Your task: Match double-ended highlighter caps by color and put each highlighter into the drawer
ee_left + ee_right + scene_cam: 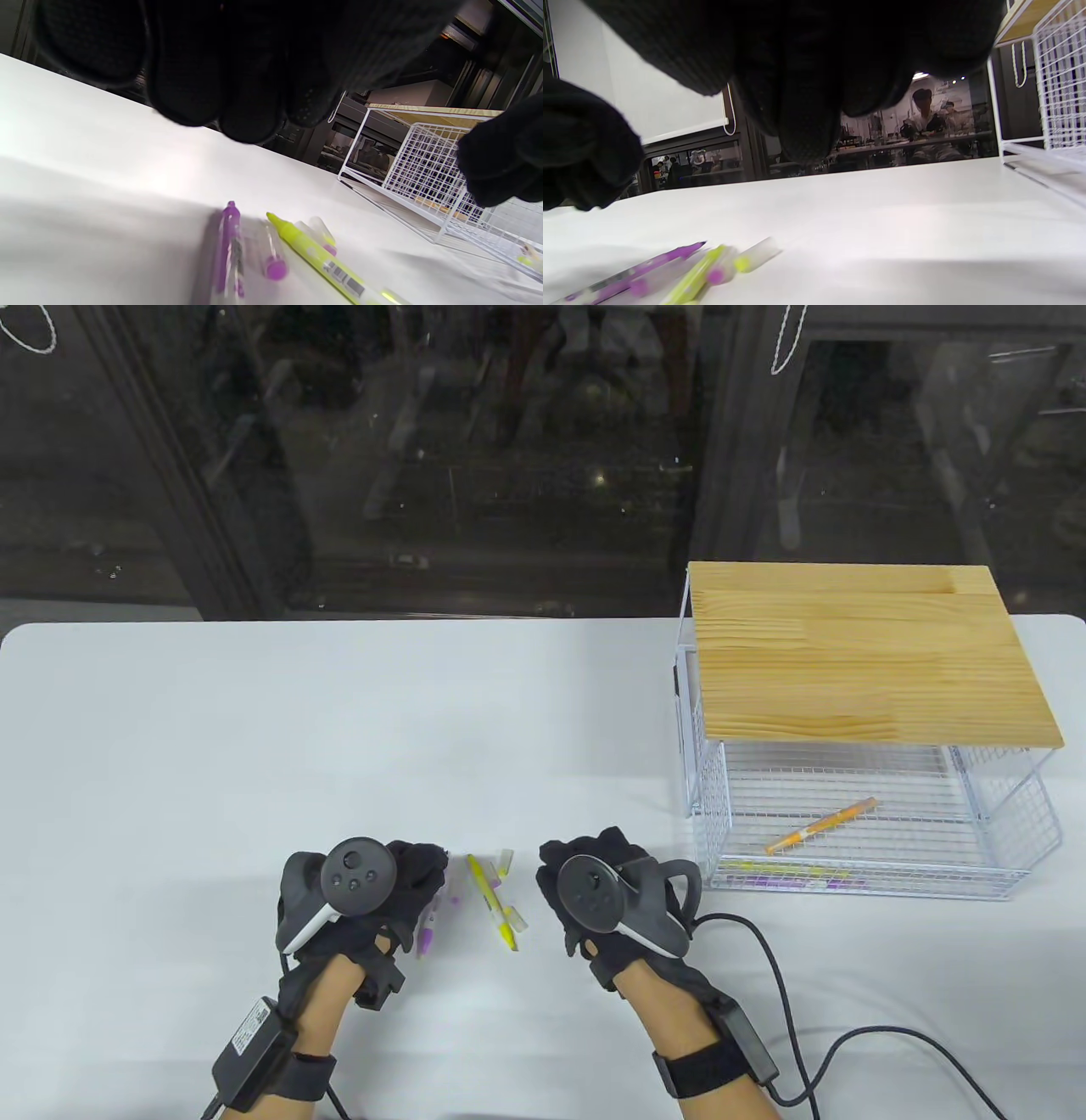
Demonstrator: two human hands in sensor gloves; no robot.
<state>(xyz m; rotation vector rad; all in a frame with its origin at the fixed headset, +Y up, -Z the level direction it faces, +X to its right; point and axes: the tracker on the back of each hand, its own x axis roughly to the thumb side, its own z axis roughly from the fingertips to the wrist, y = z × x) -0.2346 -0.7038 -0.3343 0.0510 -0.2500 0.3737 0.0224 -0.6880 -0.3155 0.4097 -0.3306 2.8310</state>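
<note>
Both gloved hands' grips slack, left hand (373, 899), right hand (594, 891) — loose purple cap (275, 267) only wrist-visible.

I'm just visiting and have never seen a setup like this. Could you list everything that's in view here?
Table: one, white, under everything.
Wire drawer unit: one, white wire, wooden top, at the table's right; drawer pulled out.
Orange highlighter: one, lying in the drawer.
Yellow highlighter: one, on the table between the hands.
Purple highlighter: one, on the table by the left hand.
Loose caps: a few, clear with yellow or purple ends, beside the highlighters; exact count unclear.
Cable: one, black, from the right wrist.
Left hand: black glove, tracker on back, holding nothing.
Right hand: black glove, tracker on back, holding nothing.
</note>
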